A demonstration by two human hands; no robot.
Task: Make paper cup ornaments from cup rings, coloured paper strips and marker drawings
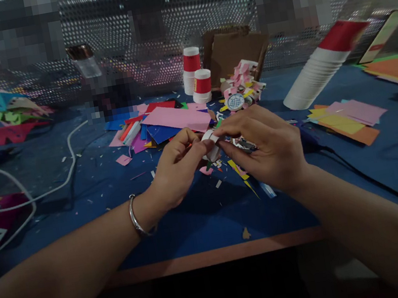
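The left hand (177, 168) is nearly closed, thumb and fingers pinching a small white paper piece (209, 135); the right hand (271, 144) grips the same piece from the other side between thumb and bent fingertips. The piece is held above the middle of the table, over scattered trimmings, and a silver bangle (134, 217) circles the left wrist.

Red bands on two stacks of paper cups (202, 86) bear small marks too fine to read. A round white disc (235, 102) printed with a dark, globe-like grid shows on a pink, white and yellow paper construction (246, 76), which stands before a brown cardboard box (238, 54). A longer stack of white cups (317, 74), red at its top, slants at the right; whether it truly leans, I cannot tell.

The tabletop (198, 231) is blue, edged in brown along the front and littered with snippets. Pink card (178, 119) covers blue and red sheets beyond the hands, with markers beside it. A red light glows on the purple power strip (5, 219) at the left, near a white cord (70, 161). Behind everything rises a perforated metal panel (107, 21).
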